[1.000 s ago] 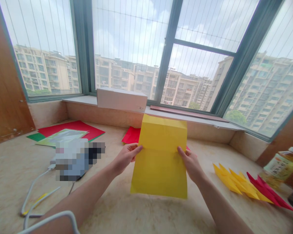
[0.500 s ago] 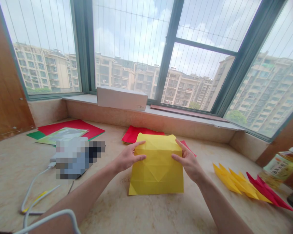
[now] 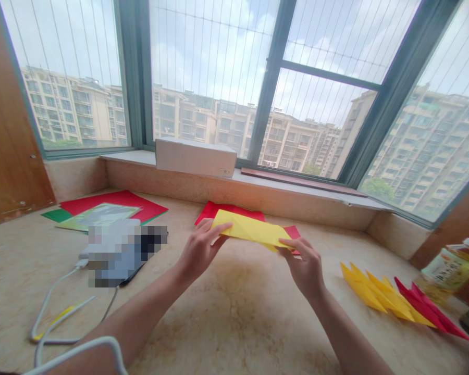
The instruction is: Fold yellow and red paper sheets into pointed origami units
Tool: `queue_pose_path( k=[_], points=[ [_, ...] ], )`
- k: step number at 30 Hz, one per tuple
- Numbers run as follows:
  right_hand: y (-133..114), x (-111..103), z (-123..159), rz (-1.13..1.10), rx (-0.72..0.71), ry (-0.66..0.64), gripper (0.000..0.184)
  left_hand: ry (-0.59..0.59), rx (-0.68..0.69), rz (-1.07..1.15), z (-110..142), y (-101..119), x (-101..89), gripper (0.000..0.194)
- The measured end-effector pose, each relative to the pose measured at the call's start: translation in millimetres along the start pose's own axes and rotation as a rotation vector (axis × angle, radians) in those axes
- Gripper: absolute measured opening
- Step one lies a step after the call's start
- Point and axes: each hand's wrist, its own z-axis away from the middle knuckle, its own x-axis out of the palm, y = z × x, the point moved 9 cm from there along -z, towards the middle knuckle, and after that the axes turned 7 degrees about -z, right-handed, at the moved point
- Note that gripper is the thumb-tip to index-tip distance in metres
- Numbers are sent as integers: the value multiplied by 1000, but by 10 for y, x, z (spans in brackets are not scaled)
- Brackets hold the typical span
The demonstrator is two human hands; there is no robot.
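A sheet of yellow paper [image 3: 250, 228], folded into a long narrow strip, is held up off the countertop between my two hands. My left hand [image 3: 201, 247] pinches its left end, thumb and fingers on either side. At the right end, my right hand [image 3: 305, 260] grips the paper the same way, a little lower, so the strip tilts down to the right. Just behind the yellow paper lies red paper [image 3: 214, 207], partly covered by it. A red corner [image 3: 293, 232] shows beside my right hand.
Left are red sheets [image 3: 119, 202], a clear-covered packet [image 3: 101, 216], a blurred-out device [image 3: 117, 255] and a white cable [image 3: 42, 307]. Folded yellow pieces [image 3: 379, 289], a folded red piece [image 3: 430, 307] and a bottle [image 3: 453, 265] stand right. A white box [image 3: 195, 158] rests on the sill.
The yellow paper was wider, with its lower edge on or near the countertop and creases facing me. Now it appears as a narrow strip, lifted and tilted, with both hands still holding its ends.
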Motion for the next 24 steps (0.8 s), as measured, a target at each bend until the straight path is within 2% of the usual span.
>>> queue_pose_path(
  k=[3,6,8,11,14,16,18,21,23,24],
  points=[
    [-29,22,15,63,-7,11,26,76,62,-45,1,52,-74,32],
    [2,89,50,17,63,15,30,108,20,2,0,23,-77,35],
    [-23,141,77,-35,60,5,31,120,-86,52,6,-66,-51,35],
    [-54,200,109,-118,38,-20,29,111,-348,201,59,-294,45,32],
    [21,186,123,-192,71,24,26,35,-604,500,160,-480,244,32],
    [107,174,124,-243,105,60,25,-16,-714,703,209,-517,367,33],
    [190,173,116,-300,130,84,27,-6,-782,846,229,-526,410,36],
    [273,182,96,-337,152,97,32,81,-851,979,232,-530,385,60],
    [306,213,87,-341,178,79,42,80,-864,1075,216,-488,404,81],
    [318,238,86,-343,197,60,49,55,-855,1123,203,-452,425,85]
  ],
)
